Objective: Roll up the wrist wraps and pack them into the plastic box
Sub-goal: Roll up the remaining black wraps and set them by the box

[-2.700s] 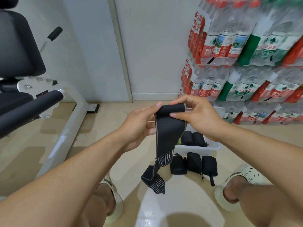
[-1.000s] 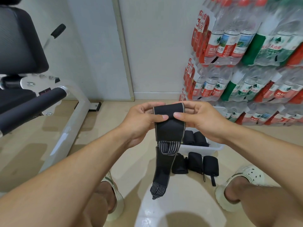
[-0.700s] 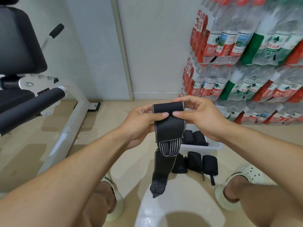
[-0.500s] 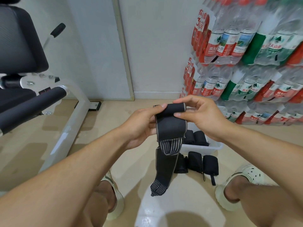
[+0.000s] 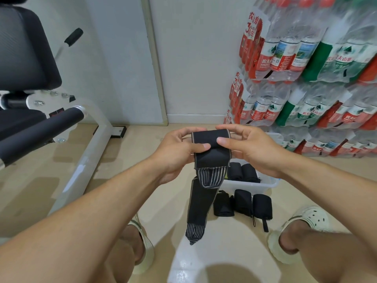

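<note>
A black wrist wrap (image 5: 211, 156) is partly rolled at its top end, and its loose tail with grey-striped ends hangs down toward the floor. My left hand (image 5: 175, 152) pinches the roll from the left, thumb on the front. My right hand (image 5: 251, 148) pinches it from the right. Below my hands the clear plastic box (image 5: 248, 185) sits on the floor with two black rolled wraps (image 5: 242, 172) inside. Three more rolled wraps (image 5: 242, 204) lie side by side on the floor in front of the box.
A white-framed gym bench (image 5: 47, 123) with black padding stands at the left. Stacked shrink-wrapped packs of water bottles (image 5: 306, 78) fill the right wall. My feet in pale clogs (image 5: 306, 231) flank the beige tiled floor below.
The roll at the top of the wrap has grown thicker as my hands turned it. The hanging tail has shortened and straightened out.
</note>
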Demonstrator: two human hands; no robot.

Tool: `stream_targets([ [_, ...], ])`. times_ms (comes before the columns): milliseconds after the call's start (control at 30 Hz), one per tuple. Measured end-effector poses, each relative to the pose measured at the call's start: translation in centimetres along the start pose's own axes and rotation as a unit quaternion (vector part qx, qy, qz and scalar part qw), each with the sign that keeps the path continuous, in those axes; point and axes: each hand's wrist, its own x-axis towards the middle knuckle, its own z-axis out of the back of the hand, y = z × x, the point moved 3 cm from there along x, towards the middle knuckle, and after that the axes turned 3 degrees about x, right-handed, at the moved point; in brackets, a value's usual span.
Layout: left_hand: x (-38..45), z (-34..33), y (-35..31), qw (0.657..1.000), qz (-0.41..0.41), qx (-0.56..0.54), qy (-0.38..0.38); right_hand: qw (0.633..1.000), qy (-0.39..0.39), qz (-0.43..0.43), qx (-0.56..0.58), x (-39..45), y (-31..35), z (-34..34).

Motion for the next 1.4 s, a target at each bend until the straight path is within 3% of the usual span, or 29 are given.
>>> stream_targets([
  [533, -0.6, -0.3, 0.1, 0.997, 0.049, 0.038, 0.050, 0.992, -0.064, 0.106, -0.040, -0.3, 0.6, -0.7],
  [800, -0.8, -0.2, -0.1, 0.996, 0.058, 0.060, 0.031, 0.983, -0.069, 0.144, -0.095, -0.3, 0.8, -0.5],
  [1233, -0.3, 0.1, -0.3, 0.999, 0.004, 0.042, -0.017, 0.999, 0.017, -0.013, -0.049, -0.4, 0.1, -0.2],
  [1400, -0.3, 0.1, -0.1, 0.998, -0.014, 0.058, -0.007, 0.998, 0.003, 0.001, -0.067, -0.4, -0.1, -0.2],
])
